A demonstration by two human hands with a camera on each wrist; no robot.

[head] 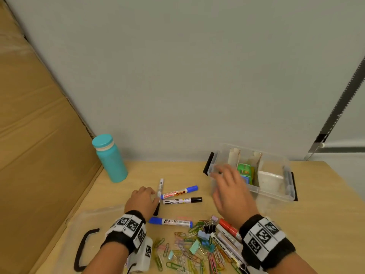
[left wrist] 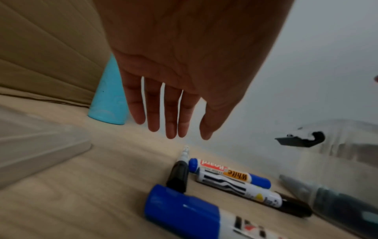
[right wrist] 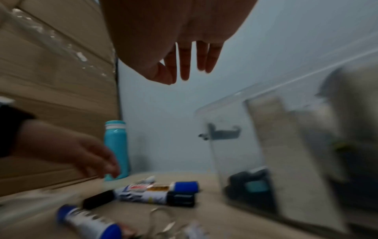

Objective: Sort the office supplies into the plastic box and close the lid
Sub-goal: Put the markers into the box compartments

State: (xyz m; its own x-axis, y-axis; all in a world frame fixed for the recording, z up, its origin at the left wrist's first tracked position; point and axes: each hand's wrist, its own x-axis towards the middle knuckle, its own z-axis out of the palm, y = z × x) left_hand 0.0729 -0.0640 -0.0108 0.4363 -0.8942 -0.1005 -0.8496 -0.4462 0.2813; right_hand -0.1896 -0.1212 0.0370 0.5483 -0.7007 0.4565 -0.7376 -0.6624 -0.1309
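Head view: both hands empty, fingers straight, left hand (head: 142, 200) over markers (head: 178, 197), right hand (head: 231, 191) beside plastic box (head: 274, 191).

Teal bottle (head: 110, 159) upright on wooden table (head: 138, 171), white band under cap. Cardboard (head: 39, 125) leans just left of bottle, touching or nearly so. Pale wall (head: 177, 76) behind bottle. Toothed metal strip (head: 335, 107) runs diagonally up wall, far right of bottle.

Bottle (head: 110, 159): teal, white ring under the cap. Wristbands (head: 264, 237): black, with black-and-white square markers. Table (head: 138, 175): light wood grain.
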